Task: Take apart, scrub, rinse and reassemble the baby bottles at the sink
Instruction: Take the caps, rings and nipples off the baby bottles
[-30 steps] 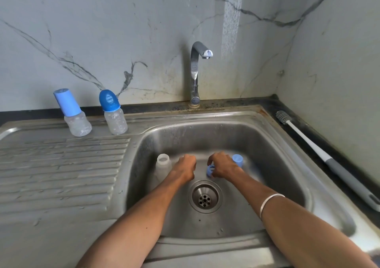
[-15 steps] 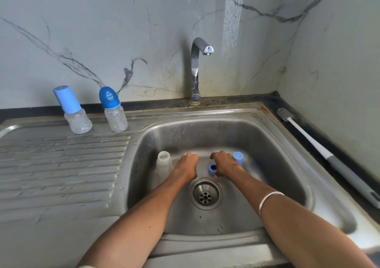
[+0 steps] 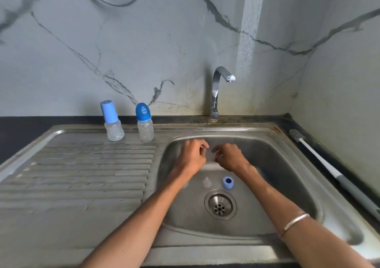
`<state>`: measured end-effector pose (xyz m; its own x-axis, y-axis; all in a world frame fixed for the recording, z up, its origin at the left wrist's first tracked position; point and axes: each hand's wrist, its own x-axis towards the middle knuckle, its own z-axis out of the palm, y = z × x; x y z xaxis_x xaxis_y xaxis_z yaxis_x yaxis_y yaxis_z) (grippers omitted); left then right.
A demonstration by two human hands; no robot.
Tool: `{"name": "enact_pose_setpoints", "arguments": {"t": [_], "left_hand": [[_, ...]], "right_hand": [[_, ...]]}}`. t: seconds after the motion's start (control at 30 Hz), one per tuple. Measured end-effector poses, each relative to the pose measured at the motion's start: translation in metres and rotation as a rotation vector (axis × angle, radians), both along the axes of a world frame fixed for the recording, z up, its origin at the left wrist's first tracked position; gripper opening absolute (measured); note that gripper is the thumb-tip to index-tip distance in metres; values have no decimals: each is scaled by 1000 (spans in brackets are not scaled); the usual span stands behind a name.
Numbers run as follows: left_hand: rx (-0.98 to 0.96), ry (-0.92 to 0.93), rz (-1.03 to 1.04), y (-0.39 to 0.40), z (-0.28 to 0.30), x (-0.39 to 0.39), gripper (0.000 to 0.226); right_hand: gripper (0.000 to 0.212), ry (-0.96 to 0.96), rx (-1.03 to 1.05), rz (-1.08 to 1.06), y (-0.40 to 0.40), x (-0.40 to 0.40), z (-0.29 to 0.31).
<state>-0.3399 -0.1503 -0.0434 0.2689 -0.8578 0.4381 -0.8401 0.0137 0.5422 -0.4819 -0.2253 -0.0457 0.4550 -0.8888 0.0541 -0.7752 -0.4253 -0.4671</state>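
clear teat [image 3: 206, 182] and blue screw ring [image 3: 228, 182] now lie loose on the sink [image 3: 304, 177] floor just behind the drain [image 3: 220, 204], side by side, not touching. half a second ago the right hand was down on the ring and the left hand low beside it; both have since lifted toward the sink's back wall. left hand [image 3: 193, 157] and right hand [image 3: 231, 157] are close together, fingers curled; something pale and blurred sits between them, cannot tell if either holds it. the open bottle body seen earlier at the basin's left is not visible now. so one bottle looks taken apart, scrubbing likely next. two capped bottles, light-blue cap [image 3: 112, 121] and dark-blue cap [image 3: 144, 122], stand untouched at the drainboard's back edge. bottle brush [image 3: 333, 171] lies along the table's right edge. tap [image 3: 218, 90] dry. stained marble-look walls meet in a corner.
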Motion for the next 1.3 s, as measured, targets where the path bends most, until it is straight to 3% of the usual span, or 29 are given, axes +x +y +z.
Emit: {"name": "enact_pose_setpoints", "arguments": {"t": [0.13, 0.33, 0.5, 0.7, 1.0, 1.13, 1.3], "left_hand": [[-268, 120, 18, 44, 23, 47, 24], [-472, 267, 287, 107, 35, 140, 23], [-263, 426, 433, 126, 30, 208, 21], [-243, 552, 493, 114, 30, 253, 28], [-193, 591, 304, 74, 24, 276, 52], [-190, 611, 248, 73, 27, 276, 55], [-298, 627, 280, 86, 29, 272, 51]], "right_hand": [[20, -206, -56, 67, 32, 35, 30], [23, -401, -27, 194, 73, 114, 63], [31, -443, 109, 260, 96, 190, 66], [52, -447, 120, 286, 103, 269, 63], [74, -394, 78, 245, 80, 326, 53], [56, -416, 57, 243, 80, 338, 47], [58, -445, 11, 287, 91, 330, 53]]}}
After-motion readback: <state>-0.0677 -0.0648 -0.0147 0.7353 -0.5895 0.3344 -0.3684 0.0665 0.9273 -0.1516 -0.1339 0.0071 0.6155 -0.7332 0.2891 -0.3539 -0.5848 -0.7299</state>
